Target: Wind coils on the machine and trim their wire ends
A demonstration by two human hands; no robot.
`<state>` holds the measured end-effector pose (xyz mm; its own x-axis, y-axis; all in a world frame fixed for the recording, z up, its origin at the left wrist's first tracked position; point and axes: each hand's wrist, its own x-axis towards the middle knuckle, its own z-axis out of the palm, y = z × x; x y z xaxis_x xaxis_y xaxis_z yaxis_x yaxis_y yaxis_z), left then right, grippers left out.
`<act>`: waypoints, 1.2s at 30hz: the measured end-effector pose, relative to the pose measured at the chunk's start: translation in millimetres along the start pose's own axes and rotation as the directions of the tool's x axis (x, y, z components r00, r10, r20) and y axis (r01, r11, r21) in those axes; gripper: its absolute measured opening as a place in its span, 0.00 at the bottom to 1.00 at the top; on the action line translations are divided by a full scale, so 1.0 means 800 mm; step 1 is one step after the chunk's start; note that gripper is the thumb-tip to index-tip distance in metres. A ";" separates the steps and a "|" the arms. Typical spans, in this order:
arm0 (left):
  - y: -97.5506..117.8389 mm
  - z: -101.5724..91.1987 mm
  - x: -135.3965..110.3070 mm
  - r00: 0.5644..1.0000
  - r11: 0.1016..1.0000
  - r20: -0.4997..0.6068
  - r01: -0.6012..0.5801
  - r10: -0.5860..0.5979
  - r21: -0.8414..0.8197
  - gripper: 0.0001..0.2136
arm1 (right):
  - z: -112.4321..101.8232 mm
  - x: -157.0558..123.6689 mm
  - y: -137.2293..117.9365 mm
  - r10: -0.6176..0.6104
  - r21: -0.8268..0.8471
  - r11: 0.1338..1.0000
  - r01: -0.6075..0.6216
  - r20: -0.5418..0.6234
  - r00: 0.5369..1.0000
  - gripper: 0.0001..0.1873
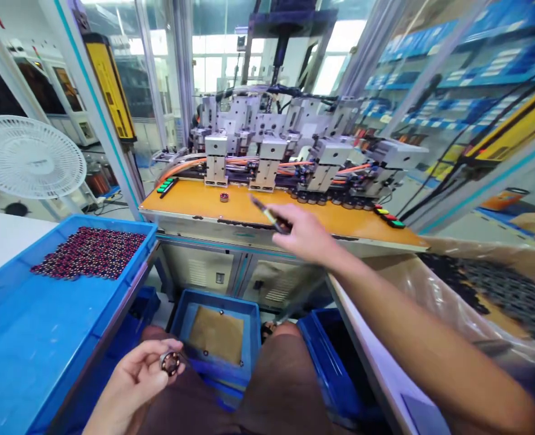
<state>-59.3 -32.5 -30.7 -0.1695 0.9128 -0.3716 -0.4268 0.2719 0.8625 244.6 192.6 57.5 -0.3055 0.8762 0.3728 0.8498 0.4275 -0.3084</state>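
My left hand [133, 380] is closed in a pinch, low over my lap. Between its thumb and fingers is a small wound motor stator [170, 362], a dark ring with copper coils round its inside. My right hand [306, 232] reaches forward above the front edge of the orange worktop [242, 208]. Its fingers are wrapped round a dark pen-like tool [267, 212] with a light band, its tip pointing forward and left. A single reddish round part [224, 197] stands on the worktop, left of the tool's tip.
A machine [267, 151] with several metal heads stands behind the worktop, dark round parts [321, 198] lined along its right front. On the left, a blue tray [45, 338] holds many reddish parts. A blue bin [188, 314] sits below; a plastic-lined box [398, 272] stands right.
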 end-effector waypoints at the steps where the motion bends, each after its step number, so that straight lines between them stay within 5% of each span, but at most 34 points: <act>1: 0.006 -0.012 -0.007 0.999 0.999 -0.043 -0.003 0.005 0.037 0.17 | 0.005 0.029 0.012 0.048 -0.051 0.997 -0.049 -0.018 0.999 0.30; 4: 0.033 -0.060 -0.015 0.981 0.992 -0.194 0.002 0.023 0.129 0.17 | 0.034 0.087 0.034 0.136 -0.104 0.985 -0.138 -0.031 0.990 0.26; 8: 0.075 -0.141 0.011 0.905 0.970 -0.400 -0.050 0.146 0.239 0.18 | 0.071 0.109 0.045 0.191 -0.139 0.972 -0.190 -0.002 0.982 0.23; 12: 0.102 -0.210 0.077 0.829 0.915 -0.503 -0.026 0.245 0.403 0.13 | 0.082 0.109 0.052 0.219 -0.166 0.963 -0.213 0.019 0.976 0.21; 17: 0.111 -0.253 0.177 0.763 0.754 -0.527 0.081 0.374 0.651 0.14 | 0.084 0.112 0.056 0.206 -0.199 0.959 -0.201 0.004 0.979 0.19; 23: 0.105 -0.266 0.244 0.703 0.537 -0.481 0.165 0.524 0.827 0.16 | 0.082 0.110 0.054 0.175 -0.204 0.963 -0.176 -0.020 0.984 0.18; 30: 0.099 -0.266 0.247 0.625 0.383 -0.435 0.226 0.648 0.896 0.18 | 0.079 0.111 0.054 0.146 -0.170 0.974 -0.148 -0.022 0.989 0.21; 33: 0.110 -0.246 0.226 0.619 0.308 -0.377 0.221 0.689 0.926 0.17 | 0.077 0.112 0.054 0.140 -0.142 0.980 -0.143 -0.027 0.990 0.20; 36: 0.136 -0.195 0.211 0.569 0.211 -0.260 0.152 0.780 0.966 0.20 | 0.072 0.115 0.050 0.104 -0.108 0.989 -0.105 -0.010 0.995 0.17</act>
<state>-273.3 103.6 -52.9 -0.6605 0.6522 0.3719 0.7418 0.4903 0.4575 225.7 303.3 28.8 -0.2111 0.9138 0.3470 0.9185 0.3069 -0.2492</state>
